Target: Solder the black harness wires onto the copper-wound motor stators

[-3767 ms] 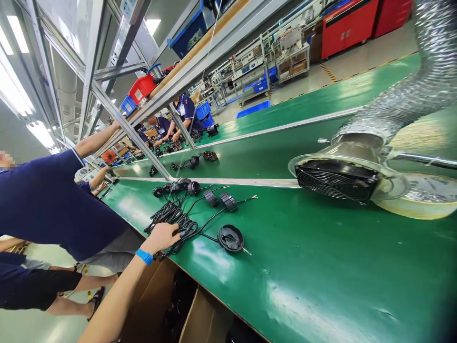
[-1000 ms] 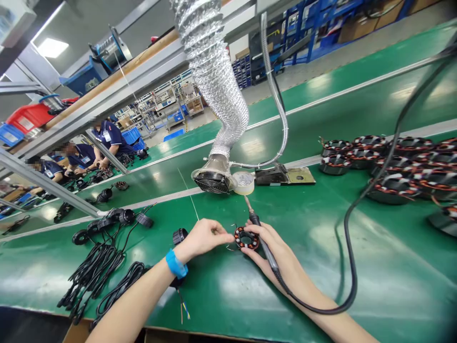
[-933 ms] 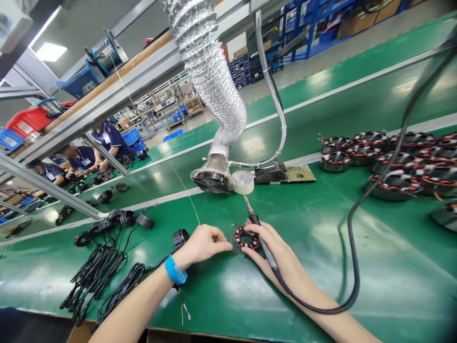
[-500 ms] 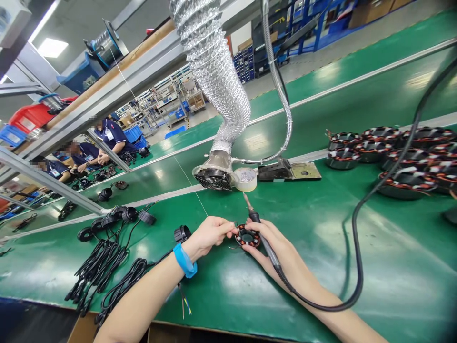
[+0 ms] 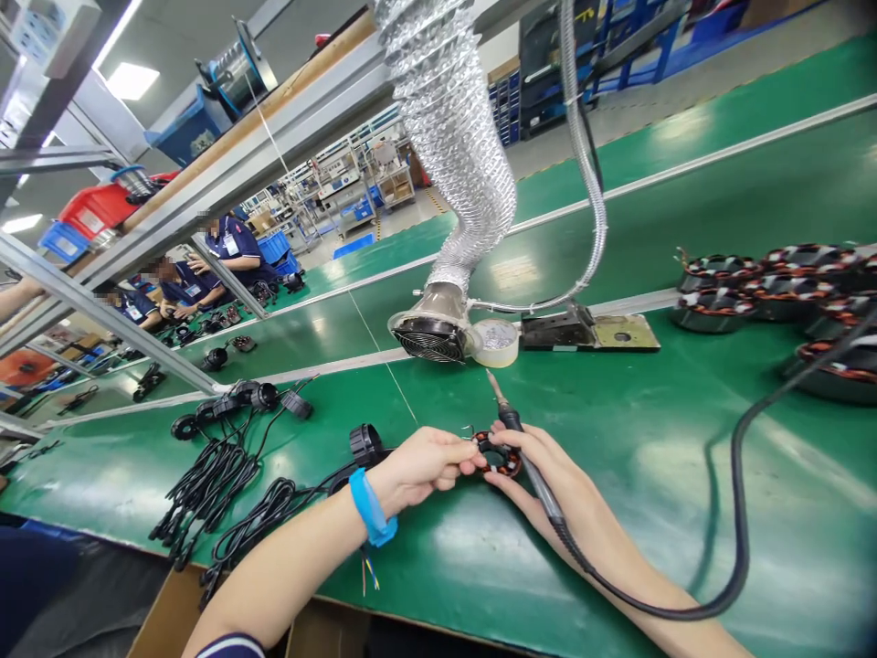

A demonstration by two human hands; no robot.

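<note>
Wound ring point(image 5: 505, 468) sits in front of the fume fan point(image 5: 430, 340). Right hand point(image 5: 558, 480) holds it between partly spread fingers, with soldering iron point(image 5: 541, 486); left hand's point(image 5: 428, 466) fingertips pinch at its rim, contents unclear. Advisable: keep iron angled fanward, off skin.

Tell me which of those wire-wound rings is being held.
The ring in the right hand, with the left hand at its edge. The other rings sit grouped on the green bench, farther right.
</note>
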